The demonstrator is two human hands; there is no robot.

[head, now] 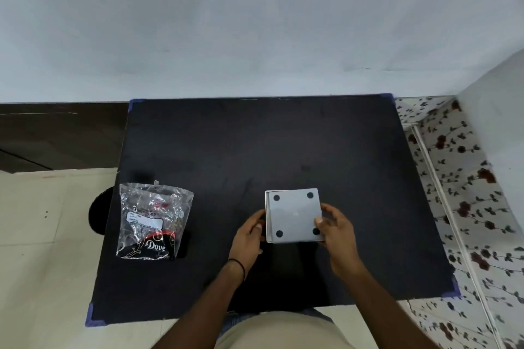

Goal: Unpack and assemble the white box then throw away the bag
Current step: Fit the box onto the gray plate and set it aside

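Note:
A square white box (294, 216) with a black round pad near each corner sits over the middle front of the black table (255, 144). My left hand (249, 235) grips its left side, and my right hand (337, 231) holds its right side with the thumb on top. A crinkled clear plastic bag (154, 221) with a white label and a dark "Dove" print lies flat at the table's left edge, well apart from both hands.
A dark round object (97, 214) shows on the pale tiled floor just left of the table, partly behind the bag. A white wall stands behind the table. Floral-patterned tiles (465, 207) run along the right side.

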